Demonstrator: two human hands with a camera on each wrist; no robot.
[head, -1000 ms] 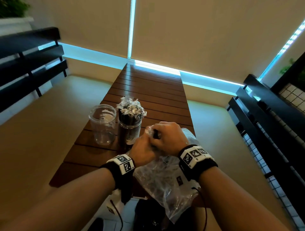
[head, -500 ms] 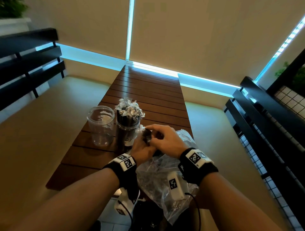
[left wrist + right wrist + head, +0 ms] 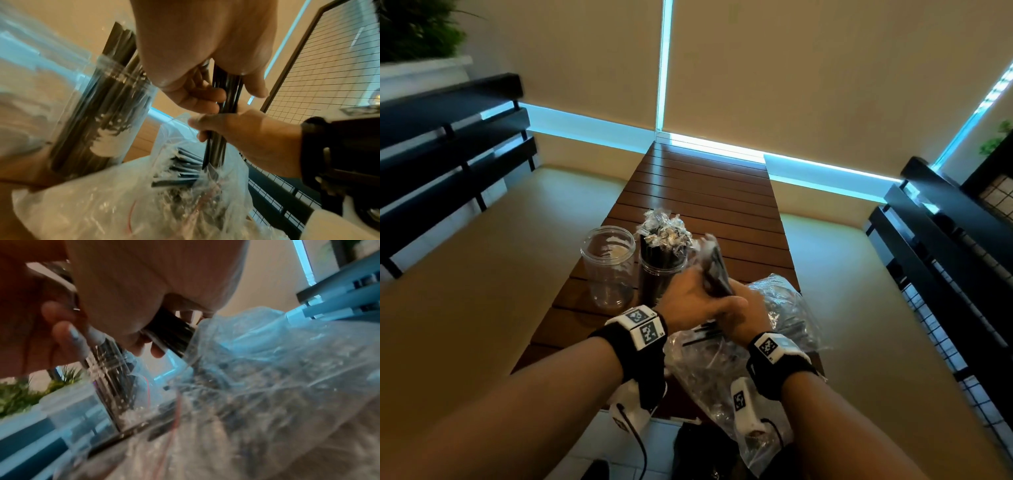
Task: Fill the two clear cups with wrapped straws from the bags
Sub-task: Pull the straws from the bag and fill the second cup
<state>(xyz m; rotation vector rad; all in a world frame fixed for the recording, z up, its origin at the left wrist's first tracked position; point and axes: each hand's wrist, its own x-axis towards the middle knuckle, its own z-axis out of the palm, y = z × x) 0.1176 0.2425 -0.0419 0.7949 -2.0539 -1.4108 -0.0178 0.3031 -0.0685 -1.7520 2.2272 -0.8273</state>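
Both hands, the left hand [image 3: 690,296] and the right hand [image 3: 743,313], had their grip closed around one bundle of wrapped straws [image 3: 717,274] above the open bag [image 3: 784,308], near the counter's [image 3: 709,192] front edge.

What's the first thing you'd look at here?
Probably the two hands in the middle: the left hand and the right hand both hold a bunch of black straws just above the crinkly bag. Behind them stand a straw-filled cup and, to its left, an empty cup.
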